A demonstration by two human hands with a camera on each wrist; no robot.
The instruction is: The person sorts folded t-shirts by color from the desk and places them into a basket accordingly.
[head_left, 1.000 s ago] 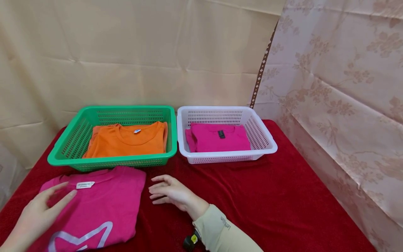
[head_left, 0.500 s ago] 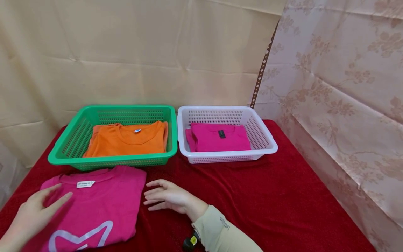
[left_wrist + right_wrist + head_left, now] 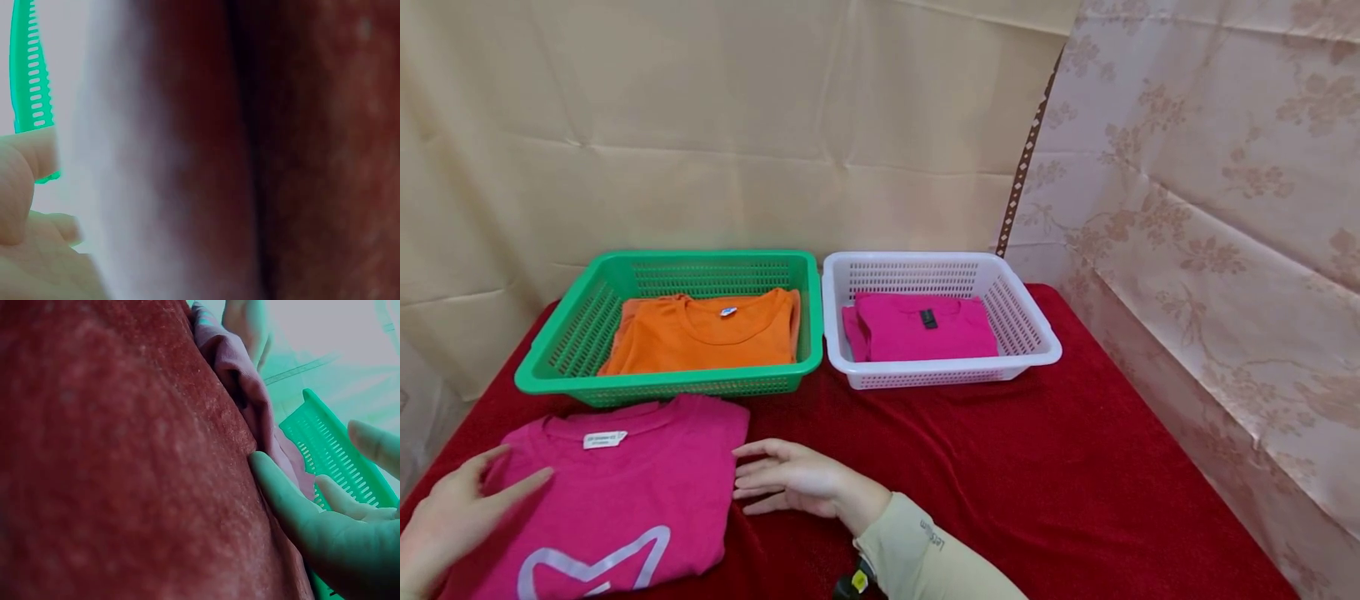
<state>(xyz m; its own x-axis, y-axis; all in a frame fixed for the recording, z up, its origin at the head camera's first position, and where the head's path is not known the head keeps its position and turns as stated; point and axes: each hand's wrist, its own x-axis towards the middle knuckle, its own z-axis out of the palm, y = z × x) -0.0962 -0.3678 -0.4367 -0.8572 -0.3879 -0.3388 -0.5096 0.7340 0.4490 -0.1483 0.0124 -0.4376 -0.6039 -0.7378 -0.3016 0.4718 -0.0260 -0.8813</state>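
A folded magenta T-shirt [image 3: 625, 483] with a white neck label and a pale star outline lies at the front left. Over its left side is my left hand [image 3: 452, 521], thumb and fingers spread apart. My right hand [image 3: 805, 479] has its fingertips right at the shirt's right edge, fingers loosely extended. In the right wrist view, the right hand's fingers [image 3: 284, 500] are low over the red cloth, near the shirt's folded edge [image 3: 240, 372]. The left wrist view is mostly blurred, with part of the left hand [image 3: 31, 206] at its left side.
Behind the shirt stands a green basket [image 3: 670, 383] with a folded orange shirt [image 3: 722, 333] inside. Beside it, a white basket [image 3: 940, 375] holds folded magenta clothing [image 3: 925, 337]. Red cloth [image 3: 1037, 483] covers the table. Beige curtain and a patterned cloth wall enclose the back and right.
My left hand has shifted left and down toward the shirt's left edge. The right hand has moved left and slightly down, up to the right edge. Shirt and baskets look much the same.
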